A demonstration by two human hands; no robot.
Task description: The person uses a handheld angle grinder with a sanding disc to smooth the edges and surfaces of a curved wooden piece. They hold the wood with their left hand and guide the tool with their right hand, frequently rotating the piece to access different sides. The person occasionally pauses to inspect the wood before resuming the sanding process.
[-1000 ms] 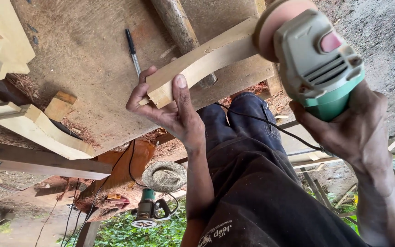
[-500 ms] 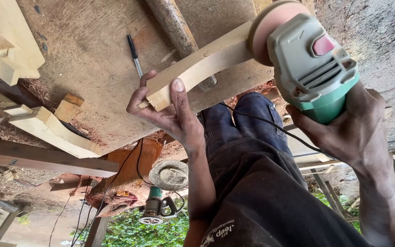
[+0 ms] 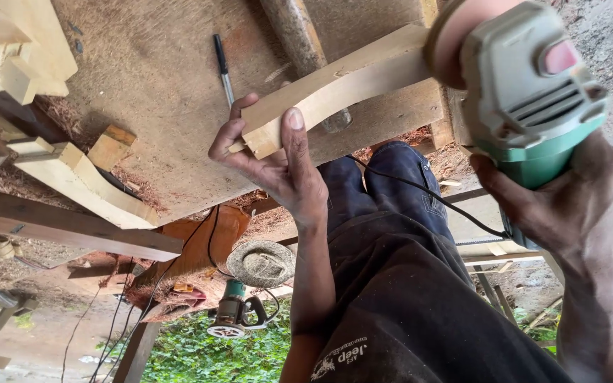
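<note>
Holding the curved wooden piece [image 3: 335, 89] by its end against the counter [image 3: 157, 92], our left hand [image 3: 278, 159] keeps a closed grip while our right hand [image 3: 569, 206] clasps the green angle grinder [image 3: 526, 92], its sanding disc [image 3: 455, 35] at the far end. Sanding looks underway; steady pressure seems needed next.

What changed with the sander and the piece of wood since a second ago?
The green sander in the right hand slid a little toward the left hand, its disc staying on the end of the curved wood piece. The left hand kept gripping the wood's other end. The pen on the workbench stayed put.
</note>
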